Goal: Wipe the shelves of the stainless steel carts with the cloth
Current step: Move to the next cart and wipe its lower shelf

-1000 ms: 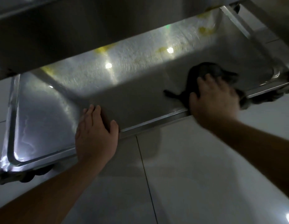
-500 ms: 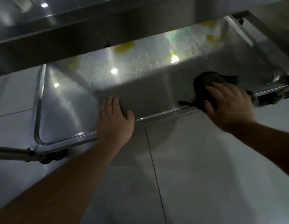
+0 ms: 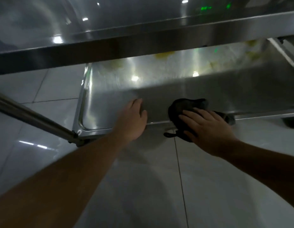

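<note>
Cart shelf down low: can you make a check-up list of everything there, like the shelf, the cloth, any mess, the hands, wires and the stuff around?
Surface: bottom shelf of the steel cart, shiny, with yellowish smears toward the back.
Job's things: dark cloth lies on the shelf's front edge, one corner hanging over the rim.
Clutter: nothing seen apart from the smears.
Grippers: left hand rests flat on the front rim, fingers straight; right hand presses flat on the cloth.
Cables: nothing seen.
Surroundings: upper shelf overhead, cart handle bar on the left, pale glossy floor tiles, a caster at the right.
</note>
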Available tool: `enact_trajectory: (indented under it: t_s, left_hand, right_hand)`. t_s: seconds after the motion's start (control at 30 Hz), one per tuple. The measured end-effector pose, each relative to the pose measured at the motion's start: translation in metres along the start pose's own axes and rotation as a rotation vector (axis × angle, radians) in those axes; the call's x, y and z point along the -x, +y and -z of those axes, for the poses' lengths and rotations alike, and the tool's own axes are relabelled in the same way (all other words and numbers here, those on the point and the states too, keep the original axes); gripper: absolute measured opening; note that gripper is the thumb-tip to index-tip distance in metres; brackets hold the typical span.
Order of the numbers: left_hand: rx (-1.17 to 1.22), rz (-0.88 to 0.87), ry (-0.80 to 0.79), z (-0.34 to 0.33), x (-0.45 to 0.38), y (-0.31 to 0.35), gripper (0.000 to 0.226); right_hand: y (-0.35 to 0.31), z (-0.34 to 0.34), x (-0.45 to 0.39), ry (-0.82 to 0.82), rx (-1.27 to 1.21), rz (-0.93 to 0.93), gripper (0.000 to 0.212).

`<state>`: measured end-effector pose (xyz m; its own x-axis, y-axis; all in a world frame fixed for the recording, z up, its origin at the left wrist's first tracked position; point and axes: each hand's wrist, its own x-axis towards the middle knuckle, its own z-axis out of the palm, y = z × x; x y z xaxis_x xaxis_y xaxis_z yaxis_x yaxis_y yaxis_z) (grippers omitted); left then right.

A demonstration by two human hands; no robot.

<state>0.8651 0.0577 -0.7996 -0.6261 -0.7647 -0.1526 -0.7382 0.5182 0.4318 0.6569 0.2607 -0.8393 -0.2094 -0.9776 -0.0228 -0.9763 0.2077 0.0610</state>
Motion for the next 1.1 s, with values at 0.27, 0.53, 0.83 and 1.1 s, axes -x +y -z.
enact_trajectory:
  t_s: [0.27,0.53,0.83,1.1]
  left_hand:
    - [-0.3,0.158,-0.088,0.034,0.034,-0.117,0.063]
    - [-0.289,0.16,0.019,0.019,0.035,-0.12,0.064]
    - [-0.325,0.154,-0.026,0.024,0.033,-0.124,0.062]
    - [-0.321,0.187,-0.107,0.031,0.036,-0.119,0.07]
  right_hand:
    - [0.002,0.004,-0.001,-0.078,0.112,-0.056,0.064]
    - [-0.136,0.011,-0.067,0.07,0.08,0.271,0.066]
    - [-0.178,0.03,-0.094,0.039,0.17,0.413,0.059]
    - [-0.043,0.037,-0.038,-0.163,0.252,0.302,0.074]
